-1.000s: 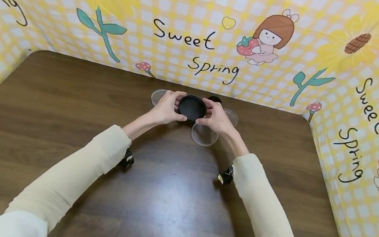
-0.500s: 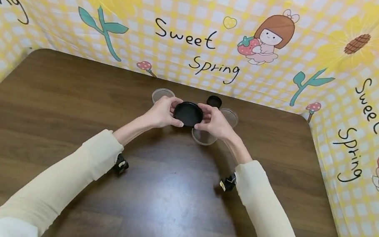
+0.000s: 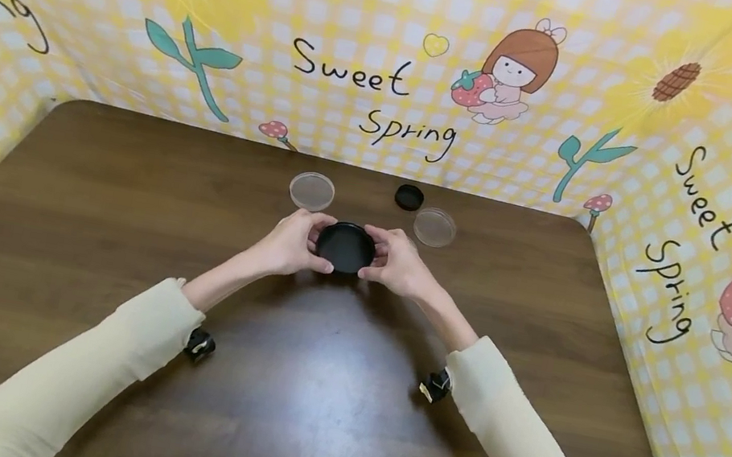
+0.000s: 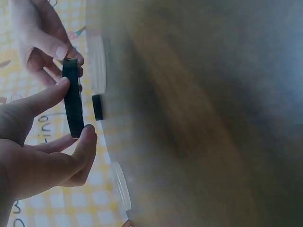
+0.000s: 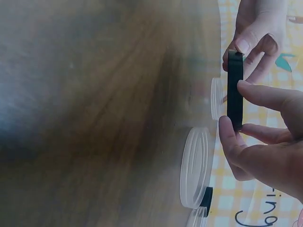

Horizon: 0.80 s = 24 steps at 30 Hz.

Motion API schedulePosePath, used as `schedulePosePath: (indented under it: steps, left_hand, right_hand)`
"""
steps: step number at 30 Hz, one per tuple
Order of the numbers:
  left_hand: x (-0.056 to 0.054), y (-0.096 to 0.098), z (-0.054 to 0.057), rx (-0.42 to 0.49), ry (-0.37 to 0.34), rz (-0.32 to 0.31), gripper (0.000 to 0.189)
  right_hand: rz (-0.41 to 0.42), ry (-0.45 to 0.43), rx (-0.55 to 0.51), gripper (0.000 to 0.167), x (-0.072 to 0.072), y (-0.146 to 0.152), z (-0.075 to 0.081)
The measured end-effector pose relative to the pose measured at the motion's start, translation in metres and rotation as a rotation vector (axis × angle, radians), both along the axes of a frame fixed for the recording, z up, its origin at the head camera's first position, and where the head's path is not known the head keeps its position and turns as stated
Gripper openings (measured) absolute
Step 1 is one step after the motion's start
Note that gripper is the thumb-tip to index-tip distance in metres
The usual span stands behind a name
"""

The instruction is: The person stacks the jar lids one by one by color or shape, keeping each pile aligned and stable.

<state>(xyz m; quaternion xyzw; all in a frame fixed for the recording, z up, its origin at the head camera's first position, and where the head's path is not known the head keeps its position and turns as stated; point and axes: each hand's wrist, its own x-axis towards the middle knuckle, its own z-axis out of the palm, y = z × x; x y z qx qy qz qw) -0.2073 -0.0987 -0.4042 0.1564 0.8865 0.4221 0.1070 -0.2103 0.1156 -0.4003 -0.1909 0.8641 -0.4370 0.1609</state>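
Both hands hold a round, shallow black dish (image 3: 345, 249) above the table, one at each side. My left hand (image 3: 293, 243) pinches its left rim, thumb at the near edge and fingers at the far edge. On the opposite rim, my right hand (image 3: 397, 262) grips it the same way. From the side, the black dish (image 4: 73, 98) appears as a thin upright band between the hands in the left wrist view. A clear round dish (image 5: 194, 168) shows in the right wrist view; in the head view the right hand seems to cover it.
Behind the hands lie a clear round dish (image 3: 311, 191) on the left, a small black round piece (image 3: 409, 197), and another clear dish (image 3: 435, 228) on the right. The brown wooden table (image 3: 79, 227) meets a yellow checked cloth (image 3: 374, 17) at the back and sides.
Both hands have drawn the black dish nearer to the body and slightly left. The small black piece and back clear dishes now show fully; the nearer clear dish has gone behind the right hand.
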Motion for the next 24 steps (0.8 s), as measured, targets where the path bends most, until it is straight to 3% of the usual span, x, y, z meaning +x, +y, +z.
schedulePosePath:
  steps: [8, 24]
  left_hand:
    - [0.025, -0.003, -0.003, 0.000, 0.028, 0.006, 0.074]
    - [0.047, 0.003, -0.014, 0.023, 0.014, -0.055, 0.068]
  right_hand:
    - [0.024, 0.049, 0.000, 0.071, 0.022, 0.000, 0.000]
    - [0.040, 0.050, 0.012, 0.071, 0.048, 0.009, -0.014]
